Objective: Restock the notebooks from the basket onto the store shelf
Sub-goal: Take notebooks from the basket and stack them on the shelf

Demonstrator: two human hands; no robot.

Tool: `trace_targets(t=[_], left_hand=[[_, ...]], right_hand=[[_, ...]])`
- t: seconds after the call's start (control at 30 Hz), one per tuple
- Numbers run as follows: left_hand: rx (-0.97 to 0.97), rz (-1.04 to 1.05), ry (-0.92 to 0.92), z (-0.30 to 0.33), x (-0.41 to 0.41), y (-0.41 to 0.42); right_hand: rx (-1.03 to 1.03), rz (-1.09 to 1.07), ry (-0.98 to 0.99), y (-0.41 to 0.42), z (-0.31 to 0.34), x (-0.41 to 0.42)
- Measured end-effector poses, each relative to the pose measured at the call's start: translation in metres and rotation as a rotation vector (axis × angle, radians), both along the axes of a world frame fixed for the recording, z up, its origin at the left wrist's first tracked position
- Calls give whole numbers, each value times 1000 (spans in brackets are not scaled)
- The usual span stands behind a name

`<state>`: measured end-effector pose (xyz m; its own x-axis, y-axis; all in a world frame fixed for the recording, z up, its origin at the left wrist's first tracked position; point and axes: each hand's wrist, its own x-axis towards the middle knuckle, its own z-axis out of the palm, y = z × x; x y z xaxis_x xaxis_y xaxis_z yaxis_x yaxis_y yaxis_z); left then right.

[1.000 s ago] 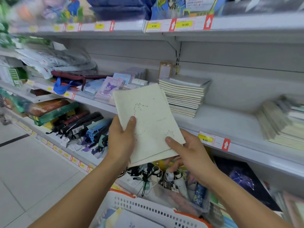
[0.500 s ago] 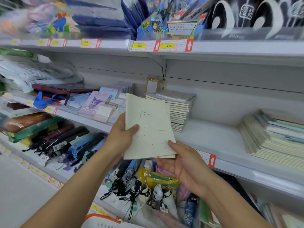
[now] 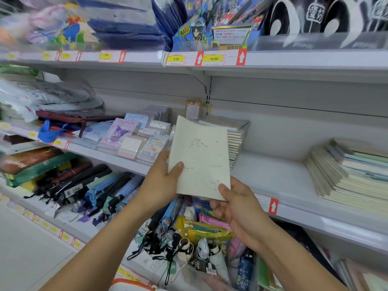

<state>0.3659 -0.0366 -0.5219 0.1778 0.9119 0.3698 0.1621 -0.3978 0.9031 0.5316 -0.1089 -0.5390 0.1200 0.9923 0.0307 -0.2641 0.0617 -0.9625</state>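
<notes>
Notebook point(image 3: 200, 158) now raised vs 1 s ago, in front of shelf stack point(image 3: 233, 136), basket point(image 3: 132, 285) nearly out of view. L hand point(image 3: 162, 178) + R hand point(image 3: 235, 203) both pinch it. Placement imminent, prob.

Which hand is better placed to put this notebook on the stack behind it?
Probably the right hand. It pinches the notebook at its lower right corner, on the side nearer the stack. The left hand grips the far left edge.
</notes>
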Motion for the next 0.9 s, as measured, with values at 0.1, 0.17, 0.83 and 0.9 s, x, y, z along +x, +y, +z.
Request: trace_targets(t=[0.1, 0.17, 0.83, 0.9], left_hand=[[-80, -49, -76, 6, -1, -5], [-138, -104, -129, 17, -4, -9], [-211, -6, -195, 15, -24, 9], [-219, -3, -196, 14, -24, 9]], right_hand=[[11, 7, 6, -3, 7, -1], [34, -59, 63, 2, 20, 6], [-237, -405, -1248, 157, 138, 84], [-239, -434, -1320, 163, 135, 83]])
